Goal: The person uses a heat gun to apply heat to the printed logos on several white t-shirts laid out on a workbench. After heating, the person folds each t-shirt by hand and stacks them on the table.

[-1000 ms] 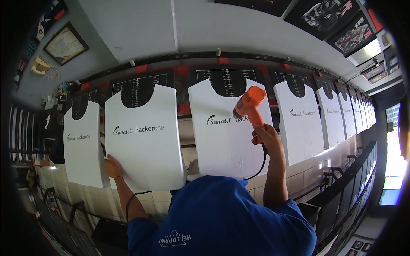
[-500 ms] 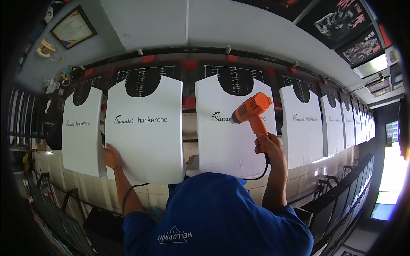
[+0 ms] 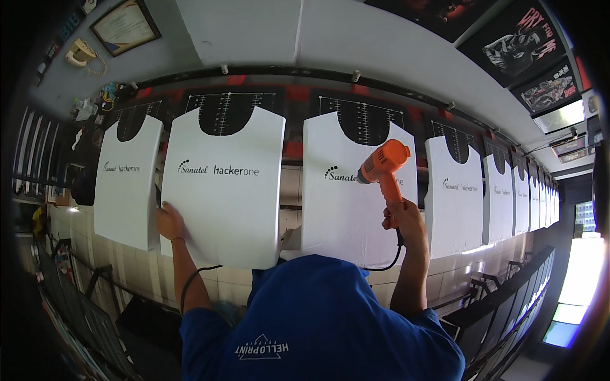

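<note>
An orange heat gun [image 3: 383, 166] is gripped by its handle in the right hand [image 3: 399, 219], the fingers clamped around it, and its nozzle is pointed leftward at the dark print on the white shirt panel [image 3: 356, 190] directly behind it. The gun is taken here as the landmark: its black cord [image 3: 387, 261] is seen trailing down below it, and a second white shirt panel [image 3: 222, 190] is stretched to its left. That left-hand panel is steadied at its lower left edge by the left hand [image 3: 169, 222], the fingers laid flat against the fabric; whether the edge is actually pinched cannot be told. Further panels [image 3: 454, 193] are lined up to the right of the gun, and another [image 3: 127, 184] sits beyond the left panel. For the drying to be done well, the nozzle is probably best kept moving steadily across the printed line, held off the fabric so that no spot is scorched, and the cord should be kept clear of the wet ink. The print should be covered evenly from end to end
</note>
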A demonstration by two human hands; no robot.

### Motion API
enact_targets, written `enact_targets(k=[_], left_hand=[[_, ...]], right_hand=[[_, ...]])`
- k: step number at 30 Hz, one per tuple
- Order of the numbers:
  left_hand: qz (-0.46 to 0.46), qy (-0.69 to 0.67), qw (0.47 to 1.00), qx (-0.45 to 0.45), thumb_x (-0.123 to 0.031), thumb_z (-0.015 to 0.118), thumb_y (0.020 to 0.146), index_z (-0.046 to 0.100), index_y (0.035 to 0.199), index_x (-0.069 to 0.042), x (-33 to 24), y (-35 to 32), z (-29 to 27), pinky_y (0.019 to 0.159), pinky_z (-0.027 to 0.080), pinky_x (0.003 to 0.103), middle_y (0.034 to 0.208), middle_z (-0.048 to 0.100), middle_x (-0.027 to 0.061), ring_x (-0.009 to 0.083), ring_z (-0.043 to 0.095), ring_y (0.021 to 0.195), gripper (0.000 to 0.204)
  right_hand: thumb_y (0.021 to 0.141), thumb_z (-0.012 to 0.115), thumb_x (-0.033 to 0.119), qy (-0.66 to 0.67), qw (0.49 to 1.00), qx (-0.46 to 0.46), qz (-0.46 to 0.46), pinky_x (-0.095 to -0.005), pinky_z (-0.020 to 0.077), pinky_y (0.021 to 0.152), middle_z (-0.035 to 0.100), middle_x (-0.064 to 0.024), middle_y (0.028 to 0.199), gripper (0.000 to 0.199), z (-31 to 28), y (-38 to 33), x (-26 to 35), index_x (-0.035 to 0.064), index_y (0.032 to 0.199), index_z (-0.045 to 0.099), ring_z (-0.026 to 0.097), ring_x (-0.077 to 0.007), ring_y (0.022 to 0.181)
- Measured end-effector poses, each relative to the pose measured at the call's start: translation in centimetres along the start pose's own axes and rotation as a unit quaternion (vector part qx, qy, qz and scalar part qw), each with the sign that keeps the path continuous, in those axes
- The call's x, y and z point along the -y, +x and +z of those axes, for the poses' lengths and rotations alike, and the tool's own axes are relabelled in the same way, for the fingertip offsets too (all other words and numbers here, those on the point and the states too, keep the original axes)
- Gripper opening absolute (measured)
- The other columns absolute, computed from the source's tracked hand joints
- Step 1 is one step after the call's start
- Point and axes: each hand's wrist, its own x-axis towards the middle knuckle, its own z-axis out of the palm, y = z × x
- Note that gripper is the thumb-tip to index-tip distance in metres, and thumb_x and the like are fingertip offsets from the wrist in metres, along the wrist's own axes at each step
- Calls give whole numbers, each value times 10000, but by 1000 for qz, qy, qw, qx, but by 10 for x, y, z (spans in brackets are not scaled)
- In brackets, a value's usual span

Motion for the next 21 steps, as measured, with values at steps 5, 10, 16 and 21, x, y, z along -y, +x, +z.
enact_targets(k=[5, 10, 16, 21], left_hand=[[-28, 12, 999, 36, -459, 315, 960, 622, 920, 36, -1, 4, -2, 773, 472, 538, 942, 651, 238, 434, 616, 886, 584], [-55, -17, 994, 94, -474, 259, 972, 651, 1007, 19, -1, 13, -5, 769, 489, 540, 998, 658, 240, 436, 624, 917, 630], [-64, -4, 994, 84, -474, 236, 976, 670, 1013, 6, -2, 17, -4, 756, 500, 534, 988, 671, 221, 439, 633, 895, 648], [-49, -6, 996, 80, -477, 240, 974, 683, 979, 1, 0, 16, -2, 751, 501, 534, 959, 676, 219, 438, 637, 877, 652]], right_hand=[[883, 613, 270, 21, 1000, 0, 0, -262, 486, 564, 559, -54, 744, 320, 1, -5, 6, -44, 926, 565, 583, -127, 576], [892, 604, 289, 10, 1000, 12, 5, -267, 464, 560, 545, -39, 723, 299, 8, -1, -1, -2, 952, 565, 548, -124, 560], [890, 587, 292, -5, 1000, 7, 12, -263, 461, 555, 543, -30, 711, 325, 15, 3, 1, -12, 1004, 589, 538, -118, 547], [891, 583, 285, -5, 1000, 17, 6, -256, 456, 545, 539, -32, 708, 333, 18, 4, 2, -27, 1009, 584, 538, -116, 549]])
